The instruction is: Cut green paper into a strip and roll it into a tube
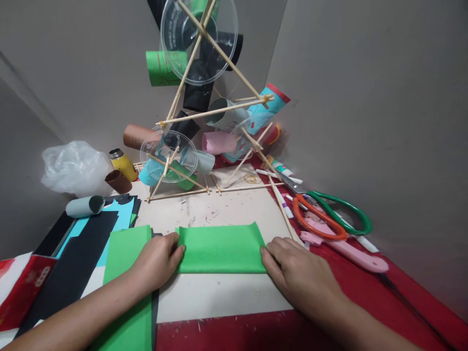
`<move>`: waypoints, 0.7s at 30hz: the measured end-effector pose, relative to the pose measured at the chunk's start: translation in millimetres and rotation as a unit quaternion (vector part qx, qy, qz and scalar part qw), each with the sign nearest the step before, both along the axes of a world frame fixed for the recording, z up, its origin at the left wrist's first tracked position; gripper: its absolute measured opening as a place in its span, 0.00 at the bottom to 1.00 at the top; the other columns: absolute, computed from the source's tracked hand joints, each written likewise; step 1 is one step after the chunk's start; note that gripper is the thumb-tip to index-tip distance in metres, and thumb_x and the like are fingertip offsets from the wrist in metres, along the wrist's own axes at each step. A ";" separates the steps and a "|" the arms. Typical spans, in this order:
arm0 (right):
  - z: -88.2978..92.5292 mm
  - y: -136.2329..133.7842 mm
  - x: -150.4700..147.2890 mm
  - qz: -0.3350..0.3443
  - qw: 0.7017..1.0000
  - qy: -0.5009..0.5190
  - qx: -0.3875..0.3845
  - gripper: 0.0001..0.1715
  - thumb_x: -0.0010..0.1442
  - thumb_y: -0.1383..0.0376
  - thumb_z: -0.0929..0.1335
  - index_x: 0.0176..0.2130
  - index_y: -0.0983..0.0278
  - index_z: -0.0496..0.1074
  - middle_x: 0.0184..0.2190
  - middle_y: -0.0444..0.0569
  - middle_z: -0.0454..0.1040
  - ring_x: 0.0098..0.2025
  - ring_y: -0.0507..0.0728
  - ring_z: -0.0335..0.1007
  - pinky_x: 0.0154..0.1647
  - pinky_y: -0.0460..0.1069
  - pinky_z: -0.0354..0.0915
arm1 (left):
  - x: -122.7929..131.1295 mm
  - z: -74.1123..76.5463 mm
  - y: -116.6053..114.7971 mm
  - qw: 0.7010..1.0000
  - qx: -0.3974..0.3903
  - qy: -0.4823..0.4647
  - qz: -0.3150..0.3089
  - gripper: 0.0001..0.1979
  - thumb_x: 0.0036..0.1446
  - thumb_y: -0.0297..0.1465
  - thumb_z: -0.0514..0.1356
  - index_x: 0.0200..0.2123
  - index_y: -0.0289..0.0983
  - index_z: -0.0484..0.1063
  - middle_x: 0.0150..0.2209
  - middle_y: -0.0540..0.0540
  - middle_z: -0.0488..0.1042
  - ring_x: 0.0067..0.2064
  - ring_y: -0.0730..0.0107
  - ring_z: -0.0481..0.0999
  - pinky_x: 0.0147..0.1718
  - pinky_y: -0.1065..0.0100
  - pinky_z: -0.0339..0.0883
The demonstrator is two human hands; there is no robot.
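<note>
A sheet of green paper (221,251), folded over along its near edge, lies on a pale board (219,297). My left hand (159,258) pinches its left end between thumb and fingers. At the right end, my right hand (292,263) grips the paper the same way. The far corners curl up slightly. Under my left forearm is a second, longer piece of green paper (127,273). Beyond the paper stands a structure of wooden sticks (215,114) with clear plastic discs (199,44) and coloured paper tubes (166,68).
Scissors (329,217) with orange and green handles and a pink glue gun (351,248) lie on the red cloth (365,292) at right. Black paper (69,278), a grey tube (85,206), a yellow bottle (123,165) and a plastic bag (78,168) are at left. Grey walls enclose the back.
</note>
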State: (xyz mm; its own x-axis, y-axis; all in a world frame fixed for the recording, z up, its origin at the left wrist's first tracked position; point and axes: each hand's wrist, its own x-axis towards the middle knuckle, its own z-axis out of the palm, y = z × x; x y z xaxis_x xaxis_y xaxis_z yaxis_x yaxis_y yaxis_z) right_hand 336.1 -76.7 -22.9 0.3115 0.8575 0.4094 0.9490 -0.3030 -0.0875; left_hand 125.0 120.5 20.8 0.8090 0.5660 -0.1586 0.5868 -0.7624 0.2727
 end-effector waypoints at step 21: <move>-3.9 -1.8 1.8 -0.011 0.999 0.031 0.011 0.12 0.64 0.59 0.59 0.29 0.59 0.61 0.27 0.46 0.68 0.28 0.57 0.68 0.19 0.48 0.53 | 17.8 25.3 24.0 1.000 0.007 0.027 -0.014 0.12 0.48 0.30 0.57 0.39 0.38 0.67 0.33 0.47 0.72 0.32 0.64 0.71 0.29 0.68 0.56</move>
